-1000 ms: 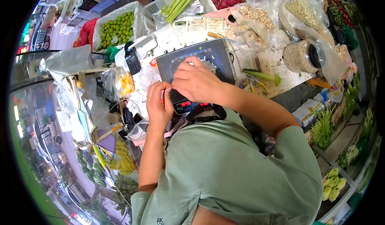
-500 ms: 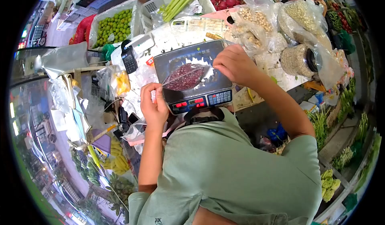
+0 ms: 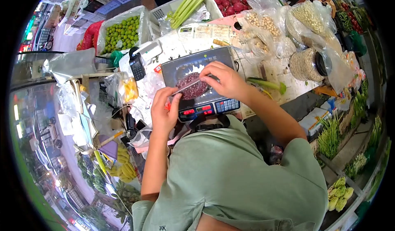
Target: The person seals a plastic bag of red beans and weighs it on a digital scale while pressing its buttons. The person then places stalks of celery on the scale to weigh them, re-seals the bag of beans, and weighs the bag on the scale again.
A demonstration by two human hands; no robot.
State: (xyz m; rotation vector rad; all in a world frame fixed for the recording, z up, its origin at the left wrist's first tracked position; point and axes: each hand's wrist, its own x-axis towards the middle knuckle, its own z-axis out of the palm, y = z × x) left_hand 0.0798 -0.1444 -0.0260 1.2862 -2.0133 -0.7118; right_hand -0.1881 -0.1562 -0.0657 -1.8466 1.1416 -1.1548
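While left hand (image 3: 164, 110) and right hand (image 3: 223, 81) pinch its edge, reddish-filled bag (image 3: 192, 92) looks soft, probably slippery; best held there.

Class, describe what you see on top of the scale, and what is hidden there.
A purplish, speckled bundle sits on or just above the scale, pinched by the left hand and right hand. The surface directly beneath it is covered.

so my table (image 3: 169, 46) is white with dark specks all over, honestly kinda grubby. got the digital scale (image 3: 212, 96) on it, a black keypad handset (image 3: 138, 69) left of that, printed sheet (image 3: 205, 32) behind, and a green stalk (image 3: 267, 84) plus a big grain jar (image 3: 303, 65) over right.
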